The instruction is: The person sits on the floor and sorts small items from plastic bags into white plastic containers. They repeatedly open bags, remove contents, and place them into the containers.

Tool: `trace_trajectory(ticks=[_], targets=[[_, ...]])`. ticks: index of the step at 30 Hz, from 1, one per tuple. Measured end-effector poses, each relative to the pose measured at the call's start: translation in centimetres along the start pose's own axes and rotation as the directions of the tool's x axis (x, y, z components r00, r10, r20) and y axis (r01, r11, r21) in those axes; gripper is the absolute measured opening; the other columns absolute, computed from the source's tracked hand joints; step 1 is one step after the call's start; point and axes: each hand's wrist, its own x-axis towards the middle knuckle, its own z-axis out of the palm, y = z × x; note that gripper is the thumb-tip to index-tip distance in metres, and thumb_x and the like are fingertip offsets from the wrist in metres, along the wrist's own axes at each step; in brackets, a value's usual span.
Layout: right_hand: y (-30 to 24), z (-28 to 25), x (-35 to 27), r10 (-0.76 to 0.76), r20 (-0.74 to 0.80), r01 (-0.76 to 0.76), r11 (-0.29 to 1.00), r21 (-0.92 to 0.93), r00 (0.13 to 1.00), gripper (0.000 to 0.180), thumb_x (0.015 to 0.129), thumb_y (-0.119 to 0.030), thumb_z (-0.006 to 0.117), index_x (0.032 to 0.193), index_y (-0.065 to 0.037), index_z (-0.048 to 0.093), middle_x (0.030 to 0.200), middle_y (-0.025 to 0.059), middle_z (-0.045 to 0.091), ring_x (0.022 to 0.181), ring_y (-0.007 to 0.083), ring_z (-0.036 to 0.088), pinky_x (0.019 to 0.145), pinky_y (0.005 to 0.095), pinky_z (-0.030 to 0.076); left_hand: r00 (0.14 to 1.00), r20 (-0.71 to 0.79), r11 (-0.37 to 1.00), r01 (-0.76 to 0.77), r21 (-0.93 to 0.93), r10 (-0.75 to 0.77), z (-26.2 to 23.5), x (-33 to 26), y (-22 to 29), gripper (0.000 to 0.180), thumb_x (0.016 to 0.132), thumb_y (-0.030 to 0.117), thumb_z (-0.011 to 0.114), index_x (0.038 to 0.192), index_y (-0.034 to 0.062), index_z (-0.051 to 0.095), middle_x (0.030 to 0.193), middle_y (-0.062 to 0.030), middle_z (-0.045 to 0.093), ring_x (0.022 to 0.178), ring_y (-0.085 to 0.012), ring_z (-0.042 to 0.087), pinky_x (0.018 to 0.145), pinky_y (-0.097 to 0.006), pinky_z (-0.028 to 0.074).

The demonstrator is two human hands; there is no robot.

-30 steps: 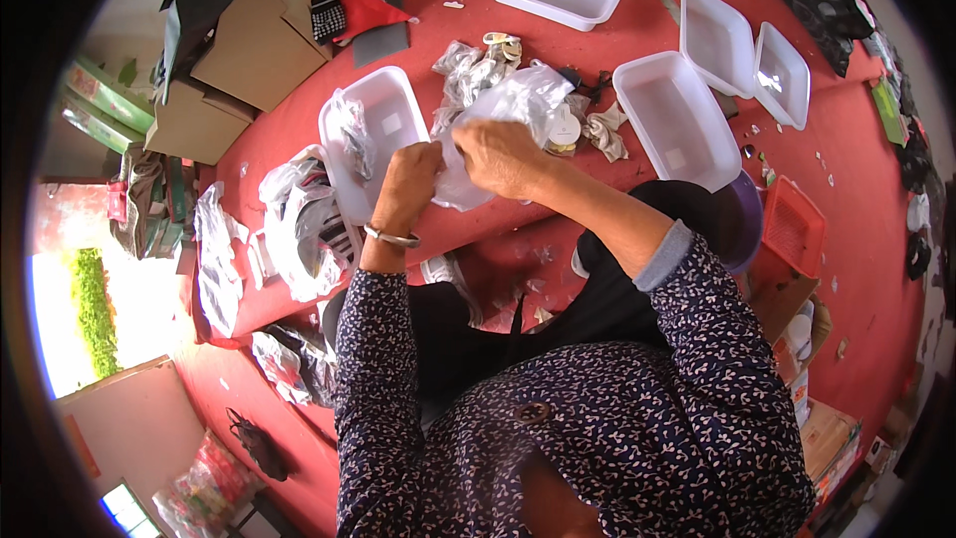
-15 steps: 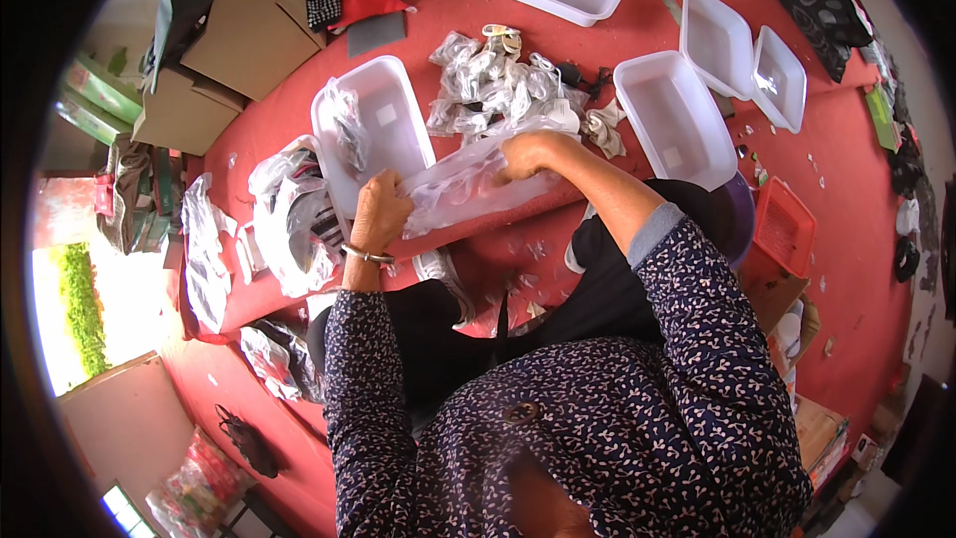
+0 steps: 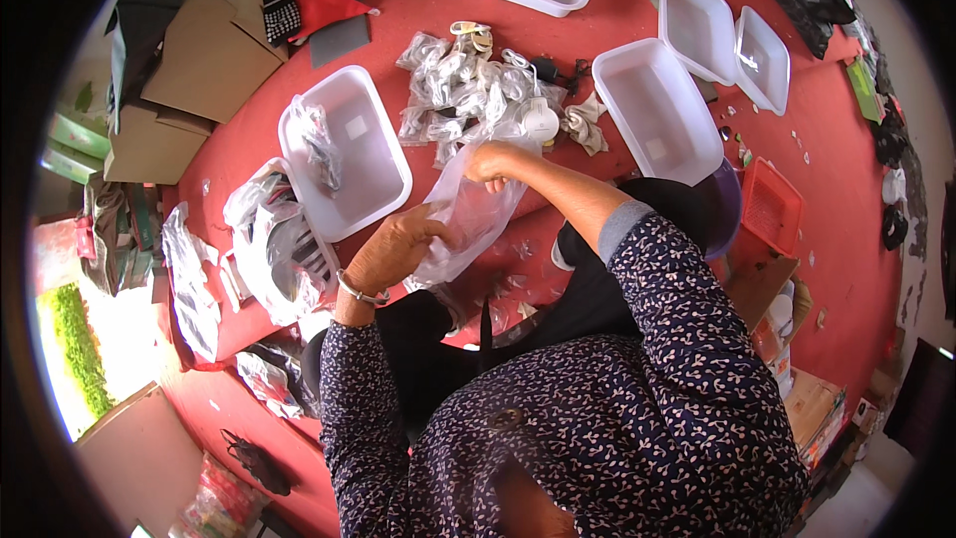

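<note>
Left fingers [image 3: 430,226]: set against the lower-left edge of a clear plastic bag [image 3: 478,219]; the plastic blurs the tips, so whether they pinch or only press cannot be told. Metal bangle [image 3: 360,291] behind them, on the wrist.

Right fingers [image 3: 485,171]: bunched and gripping the bag's upper edge, higher than the left.

Bag: translucent, unprinted as far as it shows, suspended between both sets of fingers. Change over half a second: the span between the hands is shorter; the plastic, then stretched wide and nearly level, now slants loosely. In judgement, slack has replaced tension, leaving the sides freer to part.

Just beyond the right fingers: heap of clear packets [image 3: 468,95] with white contents; round white piece [image 3: 540,122] at its near right side; crumpled beige cloth [image 3: 586,127] beside that.

Left of the left fingers, and farther forward: white tub [image 3: 370,174], one filled clear packet [image 3: 317,139] inside, pale square label [image 3: 356,128] on its bottom, no wording legible. Nearer, a striped bundle in plastic [image 3: 284,249].

Right of the right fingers: larger white tub [image 3: 652,105]; purple basin [image 3: 729,211]; red basket [image 3: 772,204].

Farthest left: cardboard box [image 3: 204,65].
</note>
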Motion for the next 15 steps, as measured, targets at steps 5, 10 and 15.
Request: trace_trajectory(ticks=[5,10,15], targets=[[-0.4,0.5,-0.7,-0.093,0.180,0.124,0.977,-0.173,0.979,0.029,0.078,-0.024,0.049,0.081,0.003,0.060,0.069,0.0146,0.061,0.059,0.0191,0.059,0.054,0.0316,0.047,0.987,-0.156,0.981,0.064,0.184,-0.035,1.5,-0.2,-4.8,0.044,0.063,-0.004,0.044,0.106,-0.0014,0.051,0.102,-0.0192,0.054,0.095,-0.0318,0.052,0.085,-0.036,0.039],[-0.6,-5.5,-5.8,-0.749,-0.094,0.732,0.602,0.318,0.656,0.027,0.075,-0.020,0.055,0.094,-0.002,0.059,0.085,0.0081,0.061,0.076,0.0160,0.057,0.068,0.0259,0.045,0.956,-0.280,0.988,0.118,0.101,-0.085,0.9,-0.9,-4.0,0.051,0.060,0.002,0.048,0.111,-0.0054,0.046,0.098,-0.0265,0.053,0.094,-0.0362,0.051,0.085,-0.037,0.039],[6.1,-11.0,-3.7,0.195,-0.802,0.342,0.829,0.443,0.565,0.031,0.072,-0.030,0.058,0.078,0.000,0.061,0.066,0.0124,0.061,0.053,0.0206,0.059,0.052,0.0332,0.047,0.904,-0.361,0.973,0.200,-0.116,-0.228,-0.7,-1.5,-2.1,0.057,0.059,0.007,0.057,0.112,-0.0070,0.044,0.102,-0.0261,0.051,0.095,-0.0348,0.051,0.083,-0.033,0.040]])
